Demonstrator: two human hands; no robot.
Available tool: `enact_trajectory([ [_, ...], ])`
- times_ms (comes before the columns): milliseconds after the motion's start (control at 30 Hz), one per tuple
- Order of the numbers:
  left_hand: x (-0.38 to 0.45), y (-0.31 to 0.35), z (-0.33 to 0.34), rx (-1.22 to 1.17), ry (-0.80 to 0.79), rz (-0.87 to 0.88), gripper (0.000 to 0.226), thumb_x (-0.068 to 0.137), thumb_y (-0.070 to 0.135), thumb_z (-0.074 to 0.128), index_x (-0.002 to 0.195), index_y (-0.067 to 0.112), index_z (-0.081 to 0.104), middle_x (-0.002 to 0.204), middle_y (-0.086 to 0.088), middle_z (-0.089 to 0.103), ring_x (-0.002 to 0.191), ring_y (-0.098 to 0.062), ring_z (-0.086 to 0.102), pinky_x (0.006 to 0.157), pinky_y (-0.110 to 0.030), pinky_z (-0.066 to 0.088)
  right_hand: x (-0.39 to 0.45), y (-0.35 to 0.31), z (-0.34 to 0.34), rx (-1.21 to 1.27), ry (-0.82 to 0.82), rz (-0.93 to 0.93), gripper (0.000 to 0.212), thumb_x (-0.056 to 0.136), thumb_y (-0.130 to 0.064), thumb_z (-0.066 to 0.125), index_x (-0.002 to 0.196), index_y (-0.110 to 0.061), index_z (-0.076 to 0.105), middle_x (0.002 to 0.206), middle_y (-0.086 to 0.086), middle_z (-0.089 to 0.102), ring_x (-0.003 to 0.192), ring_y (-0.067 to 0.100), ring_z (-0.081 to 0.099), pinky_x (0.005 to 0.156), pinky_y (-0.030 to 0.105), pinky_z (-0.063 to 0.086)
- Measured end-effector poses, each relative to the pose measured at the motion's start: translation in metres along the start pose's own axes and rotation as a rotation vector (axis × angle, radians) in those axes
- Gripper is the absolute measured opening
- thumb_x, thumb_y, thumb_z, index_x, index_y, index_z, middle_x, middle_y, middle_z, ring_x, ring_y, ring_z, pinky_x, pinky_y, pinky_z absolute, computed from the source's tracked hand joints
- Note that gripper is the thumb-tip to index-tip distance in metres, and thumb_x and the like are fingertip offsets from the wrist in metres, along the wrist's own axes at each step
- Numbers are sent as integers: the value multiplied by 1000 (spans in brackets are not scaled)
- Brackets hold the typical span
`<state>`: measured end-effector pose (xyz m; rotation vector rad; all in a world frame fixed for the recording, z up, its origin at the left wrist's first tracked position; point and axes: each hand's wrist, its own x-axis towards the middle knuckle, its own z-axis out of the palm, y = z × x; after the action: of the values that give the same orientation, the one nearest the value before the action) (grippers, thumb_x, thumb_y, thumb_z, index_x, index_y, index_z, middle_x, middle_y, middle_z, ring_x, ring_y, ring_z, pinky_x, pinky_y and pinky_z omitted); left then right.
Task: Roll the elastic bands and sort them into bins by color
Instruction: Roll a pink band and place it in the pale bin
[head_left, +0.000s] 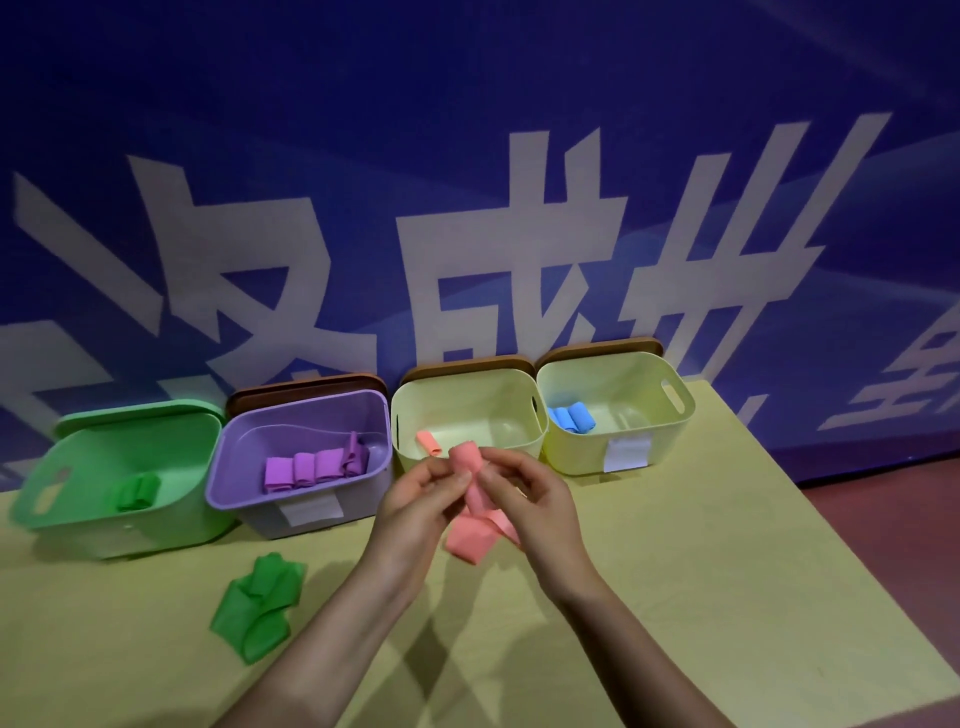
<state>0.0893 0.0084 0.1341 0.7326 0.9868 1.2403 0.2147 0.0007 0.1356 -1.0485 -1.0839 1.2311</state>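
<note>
Left hand (423, 491) and right hand (524, 493) both pinch the pink band (470, 499), held up off the table (675, 545) in front of the bins. Fingertips of both hands close on the rolled end at top; the loose tail hangs down and its lower end looks to rest on the table, though the wrists partly hide it.

Step in hand, by my reading: rolling, roughly half wound.

To do it well: keep thumbs tight on the coil so it cannot spring open, feed the tail in with edges aligned, keep light tension.

Likely destination: the cream bin (467, 395) just behind the hands, which holds 1 pink roll (429, 443).

Beyond: purple bin (301, 457) with about 4 rolls, green bin (119, 467) with 1, far cream bin (618, 410) with blue rolls (571, 420). A green band (257, 605) lies unrolled on the table, left of the arms.
</note>
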Motion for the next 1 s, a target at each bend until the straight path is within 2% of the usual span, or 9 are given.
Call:
enact_trajectory([
  [100,11,-1,-6,86,1,0,12,85,-4,54,77,4,56,66,-3,63,62,-10,60,59,-16,49,10,5,-1,-25,-61,27,17,87,1,62,94,-11,73,87,-3,74,81,5,66,70,14,48],
  [233,33,-6,-12,186,46,-31,8,87,-1,58,85,3,65,61,4,62,57,-6,53,59,-19,42,31,12,-9,-48,-78,104,14,85,-2,66,95,-10,73,89,1,75,83,9,69,68,17,51],
  [367,60,-12,-15,197,84,-113,19,90,2,57,105,3,69,90,-13,70,78,-19,59,73,-24,50,60,25,-14,-214,-48,115,12,82,-9,72,93,-13,74,86,0,74,82,11,70,69,19,53],
  [467,84,-13,-18,207,92,-121,24,93,-3,51,104,6,69,87,-14,67,73,-17,55,66,-18,51,84,34,-13,-344,-47,84,11,82,-11,71,86,-21,74,80,-4,73,78,10,68,75,23,54],
  [600,122,-16,-30,260,169,-121,25,91,-4,53,99,11,72,83,-11,66,70,-17,54,70,-25,46,126,43,-8,-453,-114,113,17,80,-11,71,78,-28,68,75,-6,70,71,4,64,72,20,52],
  [667,140,-16,-38,285,148,-134,25,91,-4,52,102,8,71,81,-9,65,67,-15,52,67,-22,45,148,49,-4,-482,-143,151,15,79,-12,70,76,-27,66,74,-5,69,70,6,64,72,24,53],
  [767,167,-12,-49,378,148,-121,19,91,2,57,97,12,71,83,-3,70,71,-11,61,64,-15,47,183,68,2,-495,-189,274,13,77,-9,67,73,-22,64,67,-5,67,64,7,62,69,27,51],
  [867,188,-13,-69,568,270,9,17,90,2,58,96,14,68,85,3,68,74,-1,64,65,-9,45,218,103,7,-598,-169,388,14,77,-11,64,65,-18,63,61,-4,63,62,12,59,69,32,52],
  [1000,202,-24,-100,841,391,97,22,89,7,59,100,25,67,103,-1,59,91,-14,60,84,-28,47,254,149,12,-846,-209,495,32,83,-16,56,51,-16,54,52,-1,49,52,13,46,52,26,36],
])
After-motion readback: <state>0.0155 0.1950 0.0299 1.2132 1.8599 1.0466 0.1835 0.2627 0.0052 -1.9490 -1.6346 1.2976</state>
